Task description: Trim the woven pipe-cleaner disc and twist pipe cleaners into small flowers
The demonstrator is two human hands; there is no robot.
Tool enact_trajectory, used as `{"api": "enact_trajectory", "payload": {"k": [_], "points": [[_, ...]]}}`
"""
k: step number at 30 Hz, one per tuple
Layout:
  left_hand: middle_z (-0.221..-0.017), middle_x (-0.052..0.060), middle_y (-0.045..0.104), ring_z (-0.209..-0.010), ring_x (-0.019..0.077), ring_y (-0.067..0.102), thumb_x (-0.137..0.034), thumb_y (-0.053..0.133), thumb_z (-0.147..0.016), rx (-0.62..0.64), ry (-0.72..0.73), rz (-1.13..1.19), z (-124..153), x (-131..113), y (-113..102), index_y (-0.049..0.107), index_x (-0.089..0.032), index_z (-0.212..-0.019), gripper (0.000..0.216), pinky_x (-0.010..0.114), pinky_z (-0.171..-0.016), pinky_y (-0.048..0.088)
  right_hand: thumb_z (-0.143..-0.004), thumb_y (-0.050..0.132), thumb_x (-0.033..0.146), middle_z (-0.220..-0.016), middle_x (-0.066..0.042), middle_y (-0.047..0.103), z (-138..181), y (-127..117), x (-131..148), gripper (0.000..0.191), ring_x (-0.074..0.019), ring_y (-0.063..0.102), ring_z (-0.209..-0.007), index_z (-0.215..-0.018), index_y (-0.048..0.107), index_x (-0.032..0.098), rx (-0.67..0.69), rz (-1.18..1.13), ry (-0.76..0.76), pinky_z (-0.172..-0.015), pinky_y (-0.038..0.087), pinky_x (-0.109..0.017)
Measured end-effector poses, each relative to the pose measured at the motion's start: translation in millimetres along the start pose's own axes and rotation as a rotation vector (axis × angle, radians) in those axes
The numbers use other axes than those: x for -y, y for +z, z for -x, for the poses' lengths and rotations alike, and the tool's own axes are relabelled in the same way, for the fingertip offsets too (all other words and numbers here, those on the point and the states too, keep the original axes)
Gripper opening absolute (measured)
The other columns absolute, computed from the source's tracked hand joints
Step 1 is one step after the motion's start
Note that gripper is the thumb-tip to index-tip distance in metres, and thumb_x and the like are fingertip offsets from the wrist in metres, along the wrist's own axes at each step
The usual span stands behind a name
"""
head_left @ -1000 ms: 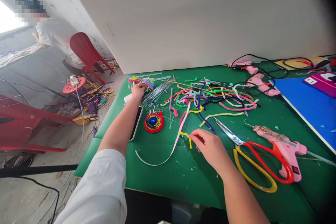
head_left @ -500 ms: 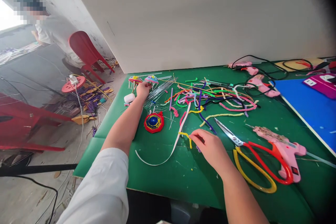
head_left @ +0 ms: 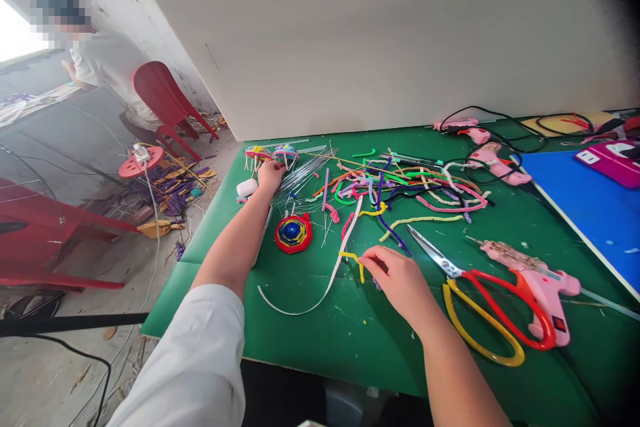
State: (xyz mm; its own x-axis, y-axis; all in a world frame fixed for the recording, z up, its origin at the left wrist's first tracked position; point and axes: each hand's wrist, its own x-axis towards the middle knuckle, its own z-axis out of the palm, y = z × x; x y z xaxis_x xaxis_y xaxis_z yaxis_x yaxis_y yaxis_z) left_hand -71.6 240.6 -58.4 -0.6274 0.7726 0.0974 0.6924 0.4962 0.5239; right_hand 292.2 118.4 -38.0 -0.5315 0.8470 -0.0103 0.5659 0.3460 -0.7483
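Note:
My right hand lies on the green table with its fingers curled, and its fingertips pinch one end of a short yellow pipe cleaner. A long white strip curves past it. My left hand reaches to the table's far left, just below two small tasselled craft pieces and beside a bundle of thin wires. I see only the back of that hand; its fingers are hidden. A red, blue and yellow woven disc sits between my arms.
A tangle of coloured pipe cleaners fills the middle. Scissors and a pink glue gun lie on the right, two more glue guns behind. A blue board, a white panel and a white earbud case are here. A person sits far left on a red chair.
My left hand set the tasselled craft piece down upright beside the other one and drew back slightly. My right hand has stayed at the yellow pipe cleaner.

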Motion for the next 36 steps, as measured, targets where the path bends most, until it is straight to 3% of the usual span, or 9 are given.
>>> {"api": "enact_trajectory", "payload": {"k": [6,10,14,18,21,23,26,31,36], "points": [[-0.093,0.008,0.07,-0.09,0.0239,0.063,-0.032,0.065,-0.07,-0.021,-0.036,-0.027,15.8,-3.2,-8.6,0.069,-0.018,-0.091,0.026,0.03,-0.079,0.044,-0.089,0.042,0.038,-0.069,0.0,0.063,0.0,-0.8,0.4,0.026,-0.014,0.057,-0.06,-0.074,0.057,0.023,-0.012,0.0,-0.024,-0.056,0.039,-0.025],[-0.089,0.008,0.069,-0.092,0.0247,0.062,-0.027,0.062,-0.073,-0.102,-0.01,-0.028,33.1,-4.1,-25.9,0.061,-0.018,-0.108,0.036,0.033,-0.082,0.044,-0.089,0.043,0.037,-0.069,0.0,0.064,0.5,-1.0,0.9,0.025,-0.0136,0.057,-0.059,-0.075,0.057,0.023,-0.02,-0.014,-0.031,-0.056,0.039,-0.025],[-0.109,0.009,0.061,-0.098,0.0213,0.058,-0.025,0.064,-0.072,-0.219,0.078,-0.002,71.3,-16.6,-53.1,0.051,-0.02,-0.119,0.049,0.032,-0.085,0.044,-0.088,0.044,0.037,-0.07,0.001,0.064,1.3,-2.7,3.0,0.024,-0.0134,0.057,-0.06,-0.076,0.058,0.023,-0.058,-0.066,-0.028,-0.056,0.039,-0.024],[-0.09,0.003,0.066,-0.073,0.014,0.061,-0.029,0.058,-0.08,-0.089,0.527,0.161,153.1,-44.3,-71.2,0.063,-0.022,-0.097,0.019,0.027,-0.069,0.049,-0.086,0.047,0.041,-0.068,0.0,0.062,2.0,-5.0,8.0,0.025,-0.0123,0.053,-0.056,-0.077,0.061,0.021,-0.094,-0.185,0.028,-0.053,0.038,-0.024],[-0.092,0.003,0.07,-0.086,0.0156,0.063,-0.027,0.059,-0.082,-0.072,0.859,0.283,219.7,-63.0,-67.2,0.065,-0.023,-0.094,0.014,0.03,-0.078,0.05,-0.082,0.05,0.045,-0.065,0.0,0.059,2.9,-5.7,12.6,0.028,-0.0122,0.052,-0.056,-0.078,0.061,0.02,-0.078,-0.372,0.092,-0.05,0.039,-0.023],[-0.098,0.004,0.071,-0.089,0.0181,0.064,-0.025,0.063,-0.079,-0.054,0.949,0.323,249.7,-70.3,-57.1,0.066,-0.026,-0.097,0.018,0.034,-0.081,0.051,-0.08,0.053,0.046,-0.063,0.001,0.057,3.7,-5.7,15.3,0.029,-0.0117,0.051,-0.055,-0.077,0.061,0.019,-0.058,-0.49,0.118,-0.049,0.039,-0.023],[-0.095,0.003,0.072,-0.088,0.0196,0.066,-0.027,0.063,-0.079,0.04,0.773,0.411,266.5,-75.0,-39.5,0.067,-0.027,-0.097,0.019,0.034,-0.079,0.053,-0.078,0.055,0.047,-0.061,0.002,0.055,4.8,-5.3,18.7,0.029,-0.0106,0.049,-0.054,-0.075,0.06,0.019,-0.08,-0.577,0.118,-0.05,0.039,-0.022],[-0.082,0.001,0.073,-0.076,0.0168,0.068,-0.028,0.062,-0.079,0.263,0.535,0.601,259.7,-73.5,-26.7,0.071,-0.024,-0.085,0.012,0.028,-0.072,0.055,-0.077,0.056,0.046,-0.061,0.002,0.056,4.9,-4.0,22.1,0.028,-0.011,0.05,-0.056,-0.074,0.061,0.019,-0.115,-0.579,0.087,-0.053,0.043,-0.024],[-0.083,0.002,0.072,-0.077,0.016,0.068,-0.029,0.065,-0.076,0.249,0.482,0.679,258.2,-67.8,-28.4,0.069,-0.022,-0.088,0.015,0.026,-0.071,0.055,-0.072,0.063,0.042,-0.068,0.001,0.062,5.4,-5.3,22.2,0.023,-0.0115,0.055,-0.06,-0.08,0.065,0.02,-0.005,-0.663,0.111,-0.053,0.045,-0.023]]}}
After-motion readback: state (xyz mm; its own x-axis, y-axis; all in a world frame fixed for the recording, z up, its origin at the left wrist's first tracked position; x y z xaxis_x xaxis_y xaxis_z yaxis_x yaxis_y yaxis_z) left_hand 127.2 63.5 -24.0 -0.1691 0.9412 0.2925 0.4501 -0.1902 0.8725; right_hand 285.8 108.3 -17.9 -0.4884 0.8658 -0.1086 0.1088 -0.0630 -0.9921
